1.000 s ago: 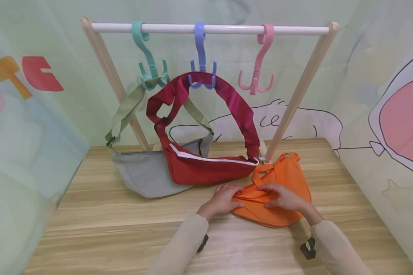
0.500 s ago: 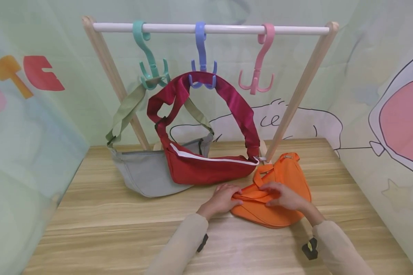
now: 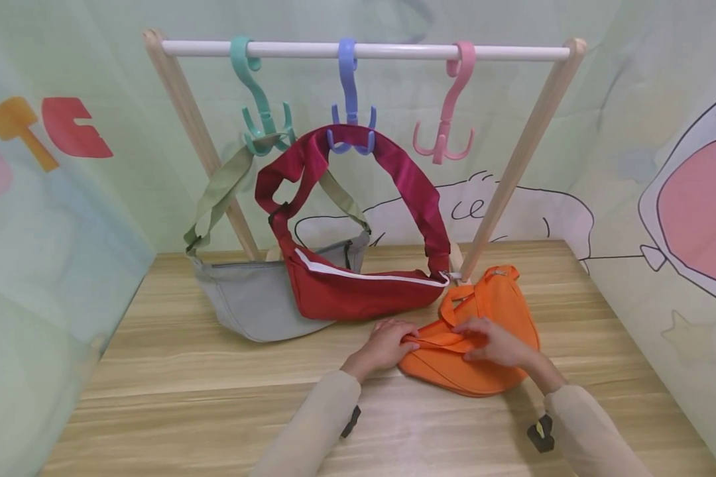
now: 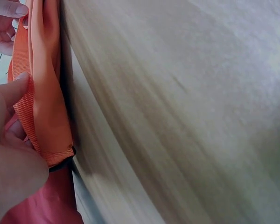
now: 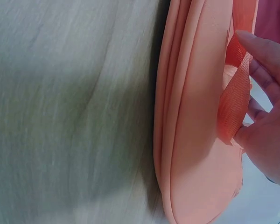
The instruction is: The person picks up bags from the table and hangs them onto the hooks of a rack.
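An orange bag (image 3: 453,371) lies on the wooden table at the right. My left hand (image 3: 386,346) grips its left end, and in the left wrist view the thumb and fingers (image 4: 19,86) pinch the ribbed orange strap (image 4: 24,100). Over the bag's middle, my right hand (image 3: 498,343) has its fingers around the strap, which the right wrist view shows between thumb and fingers (image 5: 235,107). Close behind, a red bag (image 3: 358,298) hangs by its strap from a blue hook (image 3: 349,86). A grey bag (image 3: 250,305) hangs from a green hook (image 3: 256,93).
A rack with a white bar (image 3: 406,51) and wooden legs (image 3: 522,152) stands at the back. From the bar's right part hangs a pink hook (image 3: 447,106) with no bag on it. Printed cloth walls (image 3: 668,358) border the table (image 3: 203,411).
The left end of the orange bag has shifted very slightly left with my left hand. My right hand has moved slightly to the right. The hanging bags look the same.
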Motion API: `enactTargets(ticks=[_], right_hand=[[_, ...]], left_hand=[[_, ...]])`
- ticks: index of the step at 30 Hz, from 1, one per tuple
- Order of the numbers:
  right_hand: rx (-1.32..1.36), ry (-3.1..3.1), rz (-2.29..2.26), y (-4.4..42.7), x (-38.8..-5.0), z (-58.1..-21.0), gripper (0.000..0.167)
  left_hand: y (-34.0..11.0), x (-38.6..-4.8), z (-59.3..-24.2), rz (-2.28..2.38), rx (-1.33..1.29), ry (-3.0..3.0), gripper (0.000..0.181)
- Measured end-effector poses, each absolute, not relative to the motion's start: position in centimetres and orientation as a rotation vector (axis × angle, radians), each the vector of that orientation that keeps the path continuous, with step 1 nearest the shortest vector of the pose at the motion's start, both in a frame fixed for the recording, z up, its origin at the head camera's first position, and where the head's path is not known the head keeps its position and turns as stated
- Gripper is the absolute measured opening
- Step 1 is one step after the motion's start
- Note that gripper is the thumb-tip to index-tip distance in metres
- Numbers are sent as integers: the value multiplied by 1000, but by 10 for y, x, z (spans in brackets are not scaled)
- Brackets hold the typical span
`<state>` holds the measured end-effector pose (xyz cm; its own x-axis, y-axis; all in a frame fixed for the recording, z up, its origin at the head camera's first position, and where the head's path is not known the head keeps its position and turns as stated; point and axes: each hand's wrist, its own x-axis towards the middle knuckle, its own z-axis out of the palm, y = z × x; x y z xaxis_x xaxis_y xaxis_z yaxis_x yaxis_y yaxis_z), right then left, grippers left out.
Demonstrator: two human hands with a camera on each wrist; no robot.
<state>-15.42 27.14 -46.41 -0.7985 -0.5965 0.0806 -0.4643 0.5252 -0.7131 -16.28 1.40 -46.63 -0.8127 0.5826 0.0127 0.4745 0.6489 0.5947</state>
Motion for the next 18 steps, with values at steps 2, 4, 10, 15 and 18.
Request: enactTargets(ticks=[2,4,10,15,18], right_hand=[[-878,2586,-1120,271,-154,-464,39],[-825,2592,-1094,271,-154,-463,40],[-706,2600,-1044,270,-154,-461,41],[-696,2583,-1066,270,-153,-458,42],[-704,2571,-1089,270,-155,-457,42]], left_hand=[[14,-163,-465,898,866,2683,12],[14,-163,-464,906,866,2682,12],[13,-165,-462,925,877,2698,11],[12,-166,-462,932,875,2697,11],[11,-167,-461,936,861,2693,12]])
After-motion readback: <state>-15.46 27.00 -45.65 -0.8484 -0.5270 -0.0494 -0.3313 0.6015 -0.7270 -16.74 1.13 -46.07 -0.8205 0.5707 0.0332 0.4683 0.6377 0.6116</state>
